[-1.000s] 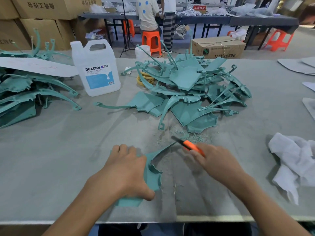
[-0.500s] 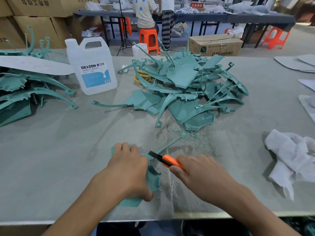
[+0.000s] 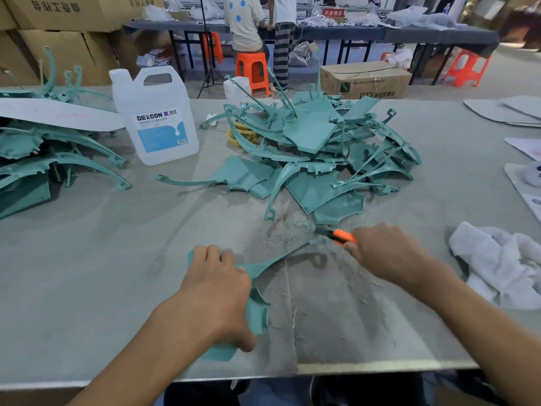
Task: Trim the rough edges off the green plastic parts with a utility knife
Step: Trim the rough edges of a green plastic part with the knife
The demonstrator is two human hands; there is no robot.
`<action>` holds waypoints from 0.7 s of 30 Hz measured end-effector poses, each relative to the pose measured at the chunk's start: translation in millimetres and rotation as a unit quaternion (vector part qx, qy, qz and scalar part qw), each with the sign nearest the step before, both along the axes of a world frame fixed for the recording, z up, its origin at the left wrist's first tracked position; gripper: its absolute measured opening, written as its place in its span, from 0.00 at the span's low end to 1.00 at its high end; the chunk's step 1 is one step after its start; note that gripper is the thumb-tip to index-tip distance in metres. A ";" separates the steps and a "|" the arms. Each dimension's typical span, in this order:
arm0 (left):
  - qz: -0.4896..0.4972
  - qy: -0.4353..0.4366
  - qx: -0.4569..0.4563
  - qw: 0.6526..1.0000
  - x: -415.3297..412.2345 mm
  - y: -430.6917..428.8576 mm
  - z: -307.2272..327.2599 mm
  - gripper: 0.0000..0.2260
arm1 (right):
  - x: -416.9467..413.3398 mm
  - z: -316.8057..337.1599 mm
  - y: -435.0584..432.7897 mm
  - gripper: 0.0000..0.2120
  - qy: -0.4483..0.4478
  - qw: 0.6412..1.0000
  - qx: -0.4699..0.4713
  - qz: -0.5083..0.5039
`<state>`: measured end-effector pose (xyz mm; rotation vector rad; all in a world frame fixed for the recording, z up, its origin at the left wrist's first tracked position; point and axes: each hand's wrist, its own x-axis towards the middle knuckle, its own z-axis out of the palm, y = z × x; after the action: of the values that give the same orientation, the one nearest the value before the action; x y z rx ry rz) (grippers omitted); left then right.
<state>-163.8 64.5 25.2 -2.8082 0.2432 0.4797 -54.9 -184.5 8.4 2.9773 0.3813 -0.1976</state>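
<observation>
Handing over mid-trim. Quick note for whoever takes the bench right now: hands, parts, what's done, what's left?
Left hand holds the green part down on the table.
Right hand grips the utility knife, blade at the tip of the part's thin arm.
Done: some trimming, judging by the shavings near the blade.
Left: finish this part. The pile ahead and the stack at far left: can't tell which is trimmed.
</observation>
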 end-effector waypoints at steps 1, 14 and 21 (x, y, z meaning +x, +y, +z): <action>0.004 0.008 -0.002 1.000 -1.0 2.0 -0.3 0.33 | 4.6 1.5 -7.5 0.14 -0.012 1.000 -0.019 -0.007; 0.018 0.014 -0.014 1.000 -3.9 7.1 -3.9 0.32 | -93.5 -39.9 42.0 0.20 0.075 0.972 0.208 0.084; 0.022 0.016 -0.028 0.999 -4.6 5.0 -2.1 0.33 | -39.2 -26.8 6.7 0.20 -0.040 0.991 0.126 0.009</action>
<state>-168.4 69.5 23.1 -2.8671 0.2056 0.5346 -94.1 -177.8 -18.3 3.2149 0.4560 -0.0305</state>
